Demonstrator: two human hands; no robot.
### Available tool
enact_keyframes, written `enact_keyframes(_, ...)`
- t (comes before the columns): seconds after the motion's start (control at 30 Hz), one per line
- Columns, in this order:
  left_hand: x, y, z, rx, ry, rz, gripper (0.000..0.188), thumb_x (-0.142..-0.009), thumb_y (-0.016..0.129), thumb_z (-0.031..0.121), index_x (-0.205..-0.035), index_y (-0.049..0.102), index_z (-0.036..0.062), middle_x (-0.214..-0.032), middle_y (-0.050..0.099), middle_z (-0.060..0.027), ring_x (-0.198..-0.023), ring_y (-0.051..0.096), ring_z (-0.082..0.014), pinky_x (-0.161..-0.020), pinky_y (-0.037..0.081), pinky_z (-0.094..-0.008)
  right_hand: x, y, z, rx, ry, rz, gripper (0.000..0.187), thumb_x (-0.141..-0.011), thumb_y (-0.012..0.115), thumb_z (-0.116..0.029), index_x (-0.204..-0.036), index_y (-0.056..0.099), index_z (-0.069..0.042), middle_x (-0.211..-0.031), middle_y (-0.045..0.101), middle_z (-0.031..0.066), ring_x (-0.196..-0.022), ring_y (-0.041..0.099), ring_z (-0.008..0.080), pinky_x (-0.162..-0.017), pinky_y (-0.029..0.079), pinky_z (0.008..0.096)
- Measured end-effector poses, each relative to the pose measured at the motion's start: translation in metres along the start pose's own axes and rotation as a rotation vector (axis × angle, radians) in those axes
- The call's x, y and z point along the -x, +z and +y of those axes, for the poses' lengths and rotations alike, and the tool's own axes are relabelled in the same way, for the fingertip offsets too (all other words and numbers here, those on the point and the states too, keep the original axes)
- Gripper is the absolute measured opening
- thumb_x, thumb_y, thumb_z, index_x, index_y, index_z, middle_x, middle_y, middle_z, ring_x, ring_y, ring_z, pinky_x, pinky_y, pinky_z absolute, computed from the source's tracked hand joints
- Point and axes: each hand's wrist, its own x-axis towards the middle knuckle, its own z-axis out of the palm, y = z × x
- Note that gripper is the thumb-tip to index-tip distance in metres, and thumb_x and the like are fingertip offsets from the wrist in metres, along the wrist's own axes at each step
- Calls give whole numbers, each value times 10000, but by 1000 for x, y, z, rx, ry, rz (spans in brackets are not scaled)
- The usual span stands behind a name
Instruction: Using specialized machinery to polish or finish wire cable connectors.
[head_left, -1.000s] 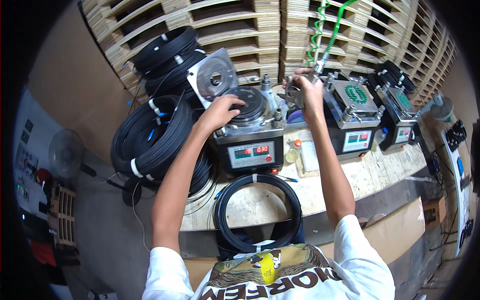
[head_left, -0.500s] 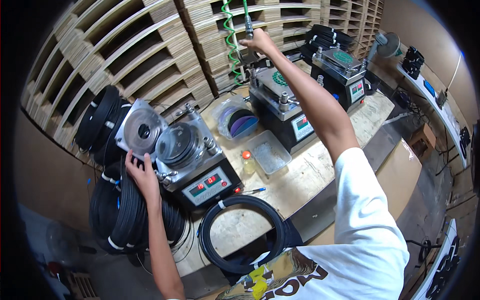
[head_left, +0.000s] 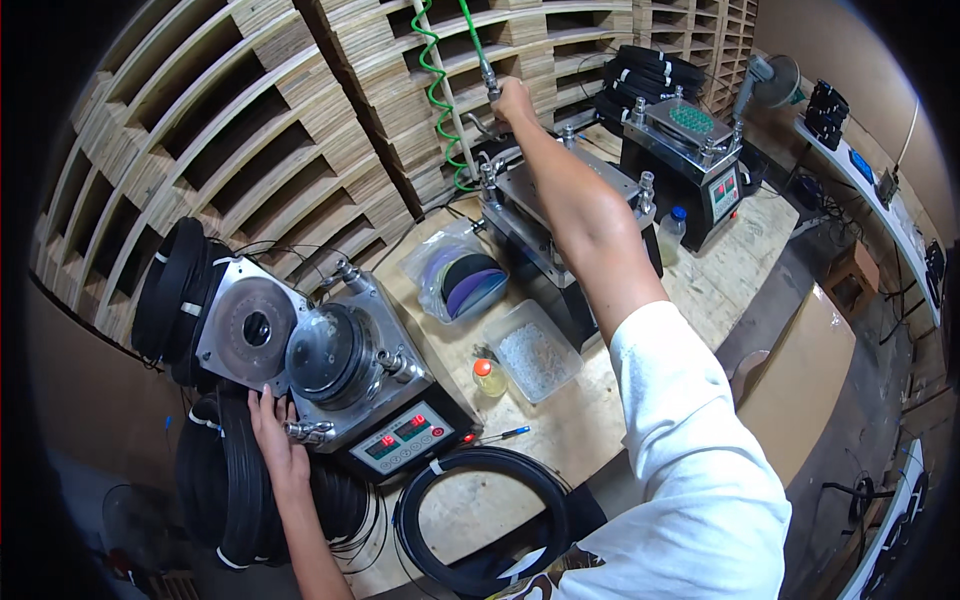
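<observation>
My right hand (head_left: 512, 103), arm stretched up and across, is wrapped around an air blow gun (head_left: 490, 84) on a green hose, near the far corner of the middle machine. Most of the gun is hidden behind the fingers. At the left, my left hand (head_left: 277, 428) grips the lower edge of a square metal plate (head_left: 262, 287) with a round disc and a central hole. That plate tilts beside the near polishing machine (head_left: 405, 440), which has a lit red display. On this machine sits a round dark block with a shiny top (head_left: 322, 348).
Black cable coils (head_left: 228, 470) are stacked at the left; another coil (head_left: 480, 460) lies at the bench front. A clear tub (head_left: 530, 350), an orange-capped bottle (head_left: 489, 378) and bagged coloured discs (head_left: 465, 275) sit between machines. A third machine (head_left: 690, 150) stands right. Wooden pallets (head_left: 270, 130) line the back.
The whole view has shifted. My right arm has moved left across the middle machine, with the air gun still in hand. My left hand stays at the plate's lower edge.
</observation>
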Motion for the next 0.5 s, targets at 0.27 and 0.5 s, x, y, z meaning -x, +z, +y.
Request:
enact_keyframes(0.27, -38, -4, -11, -57, 94, -63, 368, -966, 607, 77, -1305, 488, -2, -1246, 589, -113, -1116, 576, -173, -989, 449, -351, 3, 10, 12, 74, -83, 110, 257, -727, 713, -108, -961, 731, -4, -977, 694, 267, -983, 682, 384, -869, 535, 442)
enact_keyframes(0.5, -50, 11, -24, -31, 47, -4, 323, -968, 610, 94, -1272, 542, 7, -1222, 618, -101, -1107, 604, -217, -979, 476, -390, 29, -40, 21, 63, -196, -53, 247, -709, 733, -146, -868, 714, 42, -928, 707, 254, -925, 704, 366, -818, 562, 437)
